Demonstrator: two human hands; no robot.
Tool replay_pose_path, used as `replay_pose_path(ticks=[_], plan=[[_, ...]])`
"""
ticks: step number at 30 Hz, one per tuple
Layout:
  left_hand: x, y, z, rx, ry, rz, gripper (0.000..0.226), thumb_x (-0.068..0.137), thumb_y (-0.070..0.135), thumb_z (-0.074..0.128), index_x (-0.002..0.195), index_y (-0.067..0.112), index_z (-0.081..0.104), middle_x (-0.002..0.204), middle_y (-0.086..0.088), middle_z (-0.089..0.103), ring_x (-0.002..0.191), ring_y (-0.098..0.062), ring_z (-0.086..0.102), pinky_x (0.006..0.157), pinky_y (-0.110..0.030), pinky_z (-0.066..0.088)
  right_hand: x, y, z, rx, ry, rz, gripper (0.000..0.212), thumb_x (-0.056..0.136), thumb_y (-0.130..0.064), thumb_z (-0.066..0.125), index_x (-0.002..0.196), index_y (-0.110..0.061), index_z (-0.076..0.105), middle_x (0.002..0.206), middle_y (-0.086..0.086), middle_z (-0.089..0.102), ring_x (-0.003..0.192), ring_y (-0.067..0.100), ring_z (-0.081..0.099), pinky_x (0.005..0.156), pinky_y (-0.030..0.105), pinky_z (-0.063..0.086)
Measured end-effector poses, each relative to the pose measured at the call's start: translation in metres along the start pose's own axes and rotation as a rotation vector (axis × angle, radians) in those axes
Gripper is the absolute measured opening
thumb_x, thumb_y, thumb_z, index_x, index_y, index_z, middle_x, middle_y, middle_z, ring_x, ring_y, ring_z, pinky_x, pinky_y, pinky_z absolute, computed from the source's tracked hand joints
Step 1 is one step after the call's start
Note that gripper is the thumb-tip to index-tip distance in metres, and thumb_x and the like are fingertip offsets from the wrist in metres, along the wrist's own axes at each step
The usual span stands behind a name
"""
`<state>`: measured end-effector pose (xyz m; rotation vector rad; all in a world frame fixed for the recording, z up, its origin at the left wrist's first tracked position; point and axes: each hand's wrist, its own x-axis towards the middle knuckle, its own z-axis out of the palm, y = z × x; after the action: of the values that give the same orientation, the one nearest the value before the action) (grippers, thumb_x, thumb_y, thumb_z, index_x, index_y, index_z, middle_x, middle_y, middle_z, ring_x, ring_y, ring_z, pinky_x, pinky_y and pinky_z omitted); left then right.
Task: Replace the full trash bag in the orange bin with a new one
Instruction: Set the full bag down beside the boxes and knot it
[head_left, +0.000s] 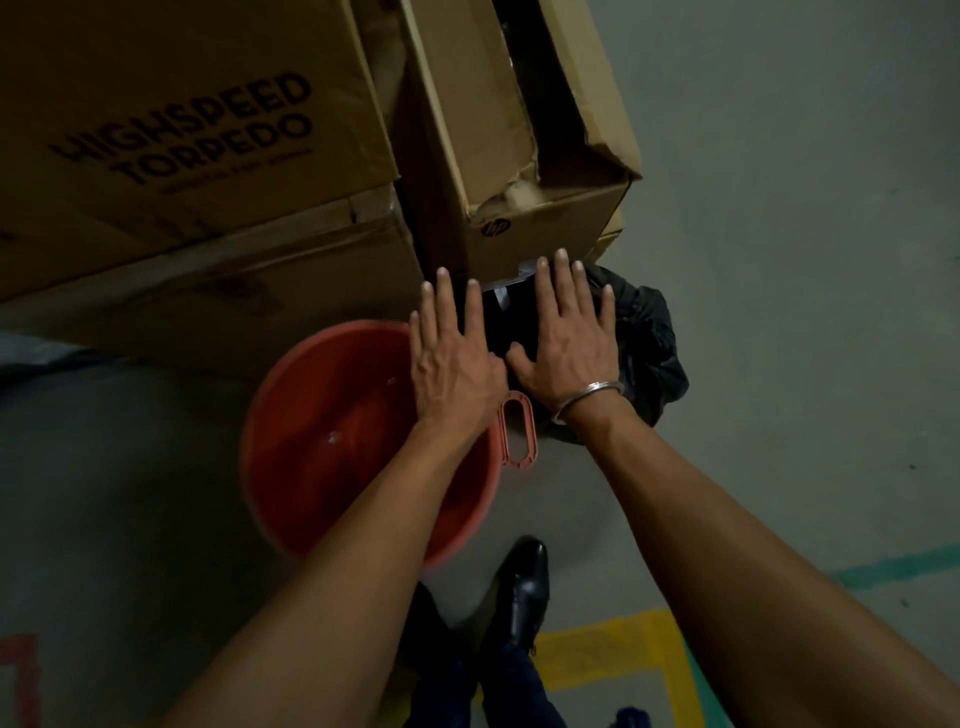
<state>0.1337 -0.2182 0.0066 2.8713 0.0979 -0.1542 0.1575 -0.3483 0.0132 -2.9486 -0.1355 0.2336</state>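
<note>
While the stacked cardboard boxes (197, 156) fill the upper left of the view, the grey floor (779, 260) below them carries everything that matters to the task. On that floor stands the orange bin (291, 431), round and wide; its inside shows bare plastic with a wet gleam and no liner, and a flat loop handle (517, 434) sticks out at its right rim. Just beside the bin on the right, against the foot of the smaller box (540, 223), sits the full black trash bag (649, 353), crumpled and out of the bin. A black shoe (522, 587) shows below the bin.

Both hands are stretched forward side by side. The left hand (452, 353) hangs over the bin's far right rim, fingers straight and a little apart, holding nothing. The right hand (566, 332), a metal bangle (587, 397) at its wrist, is spread flat above the bag, fingers splayed; whether the palm touches the plastic cannot be told.

Judging by this, the removal step looks done or nearly so, and the relining has not begun. The next move calls for fetching a fresh bag, none of which is in sight, then opening it and folding its mouth over the bin's rim.
</note>
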Motion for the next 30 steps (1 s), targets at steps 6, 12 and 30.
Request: replay_pose_path(ticks=[6, 12, 30], plan=[[-0.014, -0.025, -0.065, 0.048, 0.053, -0.039, 0.085, 0.084, 0.035, 0.057, 0.155, 0.018, 0.013, 0.164, -0.013, 0.001, 0.152, -0.031, 0.003, 0.119, -0.045, 0.015, -0.017, -0.041, -0.044, -0.063, 0.019, -0.081, 0.094, 0.079, -0.066, 0.03, 0.152, -0.014, 0.0, 0.16, 0.011, -0.002, 0.148, 0.028, -0.001, 0.118, 0.054, 0.003], [-0.026, -0.042, -0.142, 0.062, 0.113, -0.055, 0.088, 0.082, 0.039, 0.062, 0.155, 0.022, 0.014, 0.163, -0.013, 0.005, 0.15, -0.033, 0.009, 0.118, -0.051, 0.023, -0.026, -0.088, -0.103, -0.091, 0.053, -0.168, 0.094, 0.083, -0.071, 0.032, 0.152, -0.015, -0.002, 0.161, 0.011, -0.003, 0.148, 0.027, -0.003, 0.118, 0.054, 0.001], [-0.077, -0.072, -0.368, 0.134, 0.218, -0.094, 0.094, 0.081, 0.038, 0.064, 0.155, 0.019, 0.009, 0.164, -0.015, 0.001, 0.151, -0.034, 0.003, 0.118, -0.046, 0.01, -0.059, -0.21, -0.301, -0.161, 0.234, -0.232, 0.109, 0.074, -0.061, 0.054, 0.15, -0.01, -0.005, 0.16, 0.014, -0.003, 0.148, 0.028, -0.004, 0.117, 0.05, -0.007]])
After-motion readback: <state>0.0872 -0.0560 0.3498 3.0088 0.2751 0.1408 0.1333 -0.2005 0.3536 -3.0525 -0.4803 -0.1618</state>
